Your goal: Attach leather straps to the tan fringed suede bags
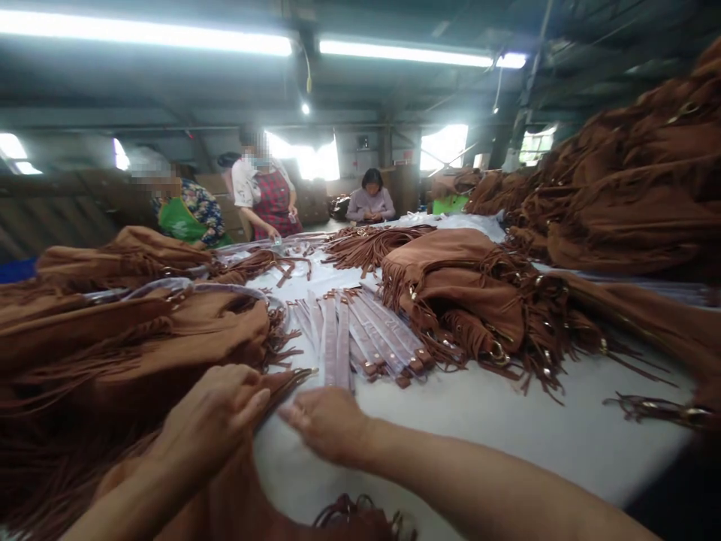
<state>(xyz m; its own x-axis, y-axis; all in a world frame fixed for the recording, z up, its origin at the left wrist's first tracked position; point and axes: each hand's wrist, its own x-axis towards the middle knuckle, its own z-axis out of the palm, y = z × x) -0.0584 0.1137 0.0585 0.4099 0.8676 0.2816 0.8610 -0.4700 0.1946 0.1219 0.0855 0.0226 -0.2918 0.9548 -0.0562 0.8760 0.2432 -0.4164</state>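
My left hand (211, 417) lies on the edge of a brown suede fringed bag (140, 338) at the left, with its fingers stretched flat toward the middle. My right hand (327, 421) reaches across from the right, fingers curled down onto the white table (507, 421) beside the near end of a plastic-wrapped brown strap (338, 338). Whether it grips the strap is hidden. The two hands almost touch at the fingertips.
Several wrapped straps (383, 338) fan out mid-table. Fringed brown bags lie at centre right (462, 293) and tower in a pile at the right (636, 195). Three people (264, 195) work at the far end. Another bag (349, 518) sits at the near edge.
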